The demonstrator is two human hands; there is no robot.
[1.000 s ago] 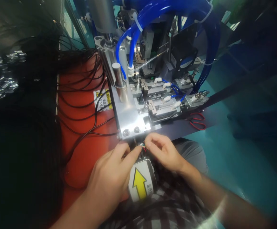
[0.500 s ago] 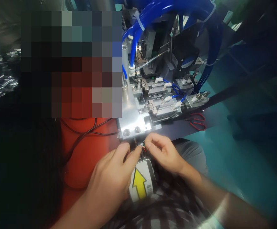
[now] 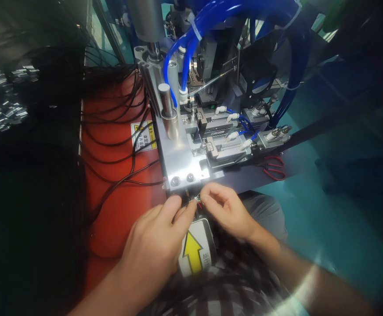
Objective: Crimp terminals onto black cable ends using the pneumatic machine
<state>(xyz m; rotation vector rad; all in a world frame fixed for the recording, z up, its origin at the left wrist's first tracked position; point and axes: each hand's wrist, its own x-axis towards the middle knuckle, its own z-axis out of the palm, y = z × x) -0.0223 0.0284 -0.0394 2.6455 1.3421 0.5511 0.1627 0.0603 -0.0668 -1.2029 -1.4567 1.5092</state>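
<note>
Just below the front edge of the machine's metal plate (image 3: 183,164), both hands meet around a small bundle of fine coloured wires (image 3: 198,200). My left hand (image 3: 160,232) comes from the lower left, its index fingertip against the bundle's left side and its thumb raised a little apart. From the right, my right hand (image 3: 226,210) pinches the wire ends between thumb and index finger. Fingertips partly hide what lies between them. Under them is a white box (image 3: 196,248) with a yellow arrow.
Pneumatic slides (image 3: 226,151) with blue tubes (image 3: 292,66) stand behind the plate. Red-handled scissors (image 3: 275,169) lie at the right. Black cables (image 3: 112,184) cross the red surface (image 3: 112,228) at the left, near a warning label (image 3: 144,136).
The hands stay almost in place; my left thumb has shifted slightly. The pixelated block at the upper left is gone, so the cylinder, cables and label there now show.
</note>
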